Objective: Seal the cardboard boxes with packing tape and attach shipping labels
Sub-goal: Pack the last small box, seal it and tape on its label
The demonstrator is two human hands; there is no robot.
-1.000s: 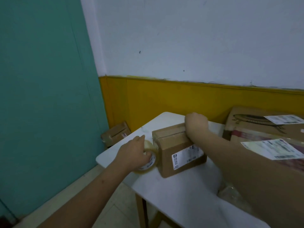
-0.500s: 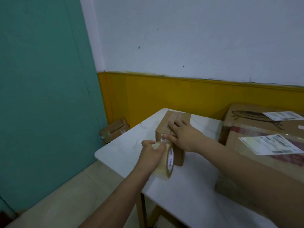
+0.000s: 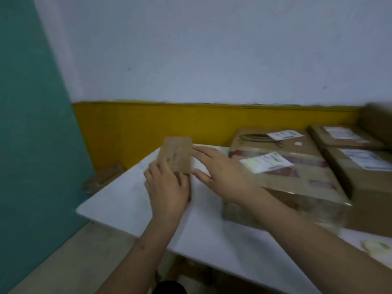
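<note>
Counting gives five cardboard boxes. One small box [image 3: 177, 154] is held up at the worktop's far left corner. Three larger boxes are stacked w/ labels on the right: a big taped box [image 3: 282, 172] carrying two white labels, a flat box [image 3: 343, 137] behind it, and a third box [image 3: 369, 177] at the right edge. A further box [image 3: 104, 178] is seen on the floor by the wall, blurred. One tape roll [image 3: 376, 247] is lying flat on the worktop at lower right, well apart from both hands.

A white worktop [image 3: 212, 234] is set against a wall painted yellow below and pale above; a teal panel is seen on the left and a beige floor below.

The small box is plain brown, approx. upright, w/ a faint strip running down its facing side; detail is lost to motion blur. It is gripped from below by the left hand [image 3: 167, 187], fingers laid on its front. The right hand [image 3: 220, 172] is spread open, fingers straight, touching the box's right edge.
</note>
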